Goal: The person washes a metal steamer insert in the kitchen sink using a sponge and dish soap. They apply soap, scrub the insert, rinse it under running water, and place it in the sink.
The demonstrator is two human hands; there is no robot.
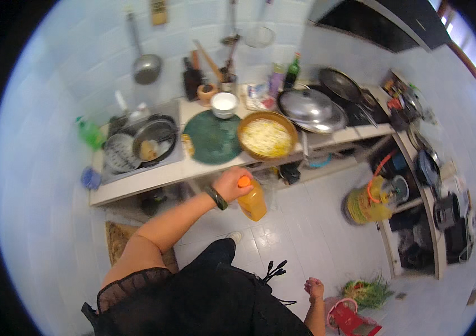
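Note:
My left hand (pixel 233 185), with a dark bangle at its wrist, grips a plastic bottle (pixel 254 205) of yellow-orange liquid by its neck, just below the orange cap (pixel 243 182). The bottle hangs tilted over the floor, before the counter's front edge. Down at my right side, my right hand (pixel 314 288) is loosely curled, and nothing shows in it. On the counter sits a brown bowl (pixel 291 140) of pale and yellow shredded food. It overlaps the right edge of a round green cutting board (pixel 212 138). White bowls (pixel 224 106) stand at the board's back edge.
To the left, a sink holds a colander (pixel 121 153) and a dark pan (pixel 172 147). A lidded wok (pixel 309 107) and a frying pan (pixel 340 84) are on the stove. A yellow gas cylinder (pixel 363 204) stands on the floor; green vegetables (pixel 368 292) and a red stool (pixel 349 319) are behind.

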